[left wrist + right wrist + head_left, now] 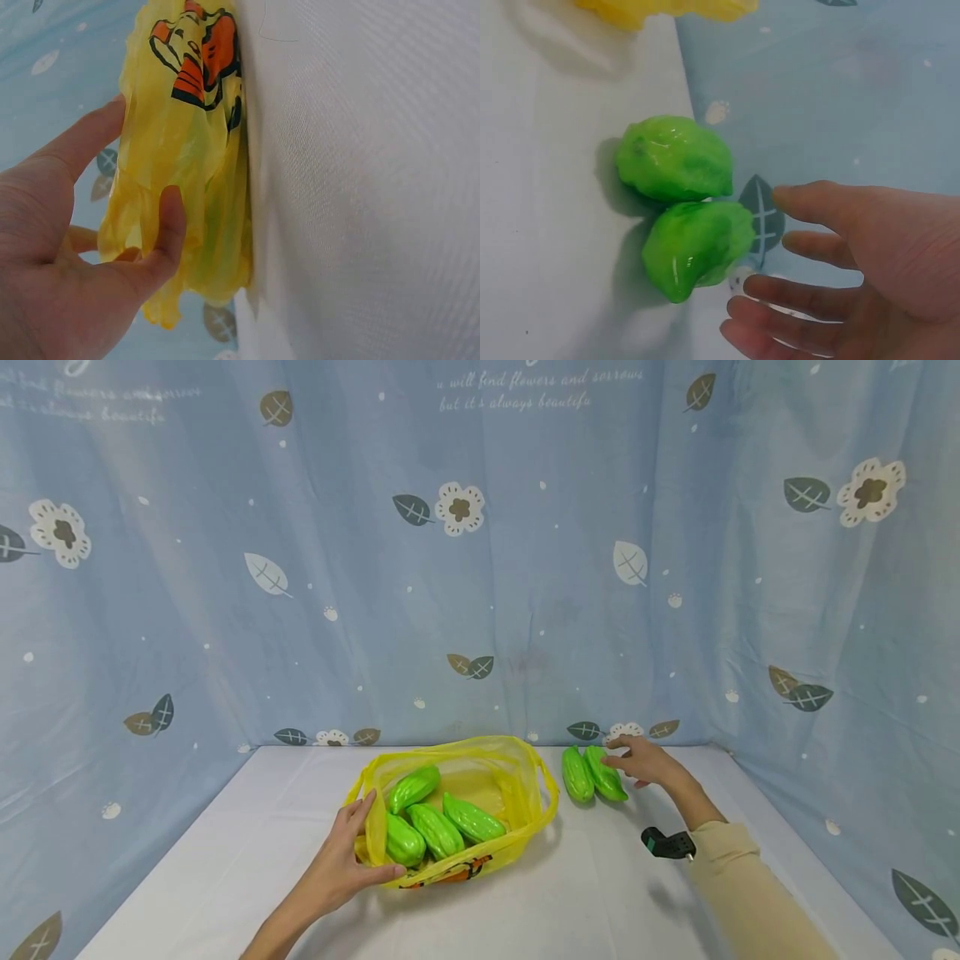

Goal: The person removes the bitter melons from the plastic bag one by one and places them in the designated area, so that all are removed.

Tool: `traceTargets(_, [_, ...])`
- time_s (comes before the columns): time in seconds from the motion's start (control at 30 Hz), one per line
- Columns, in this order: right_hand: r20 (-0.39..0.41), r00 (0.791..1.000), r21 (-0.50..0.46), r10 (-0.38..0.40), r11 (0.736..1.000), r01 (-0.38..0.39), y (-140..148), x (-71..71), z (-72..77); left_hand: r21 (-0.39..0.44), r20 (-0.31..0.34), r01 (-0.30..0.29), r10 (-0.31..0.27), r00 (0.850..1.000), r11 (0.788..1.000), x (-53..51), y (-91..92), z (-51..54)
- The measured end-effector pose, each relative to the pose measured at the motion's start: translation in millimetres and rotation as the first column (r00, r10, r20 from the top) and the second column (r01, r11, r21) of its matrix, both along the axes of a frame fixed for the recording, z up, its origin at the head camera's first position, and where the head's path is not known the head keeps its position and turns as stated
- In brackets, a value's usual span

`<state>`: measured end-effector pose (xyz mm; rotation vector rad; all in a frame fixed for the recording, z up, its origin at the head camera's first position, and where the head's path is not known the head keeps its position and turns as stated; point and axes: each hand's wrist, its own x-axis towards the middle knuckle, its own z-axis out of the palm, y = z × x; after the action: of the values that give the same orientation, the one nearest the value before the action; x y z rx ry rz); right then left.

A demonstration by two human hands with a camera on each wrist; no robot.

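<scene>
A yellow plastic bag stands with its mouth open, several green vegetables lying inside. My left hand holds the bag's left side, thumb on the printed front and fingers at the rim; the left wrist view shows this hand against the yellow film. Two more green vegetables lie side by side to the right of the bag. Beside them my right hand hovers with fingers spread; in the right wrist view the hand is near the closer vegetable, a gap between them.
A white-covered table lies beneath everything. Blue curtains with leaves and flowers rise behind it and at both sides. A small black device is by the right wrist.
</scene>
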<state>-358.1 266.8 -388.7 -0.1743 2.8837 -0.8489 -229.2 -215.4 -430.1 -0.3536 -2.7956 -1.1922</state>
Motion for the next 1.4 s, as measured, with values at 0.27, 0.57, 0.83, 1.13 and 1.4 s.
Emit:
traceTargets(0.27, [-0.015, 0.999, -0.002, 0.033, 0.999, -0.033, -5, 3.7, 12.4, -0.006, 0.007, 0.000, 0.000, 1.000, 1.000, -0.4, -0.3, -1.2])
traceTargets(0.57, [-0.069, 0.991, 0.011, 0.116, 0.993, -0.116, -15, 9.0, 31.6, -0.001, -0.007, 0.004, -0.004, 1.000, 1.000, -0.9, 0.4, -2.3])
traceTargets(0.83, [-0.089, 0.985, 0.026, 0.149, 0.989, -0.147, -24, 13.9, 44.9, -0.002, 0.014, 0.010, -0.010, 1.000, 1.000, -0.8, 0.5, -1.5])
traceTargets(1.13, [-0.083, 0.981, 0.052, 0.175, 0.984, -0.171, -35, 22.3, 60.5, 0.004, 0.002, 0.008, -0.008, 1.000, 1.000, -0.8, 1.7, -1.1])
traceTargets(1.4, [-0.106, 0.972, 0.120, 0.211, 0.973, -0.198, -46, 28.3, 71.9, -0.003, 0.002, -0.001, 0.001, 1.000, 1.000, -0.5, 2.5, -0.4])
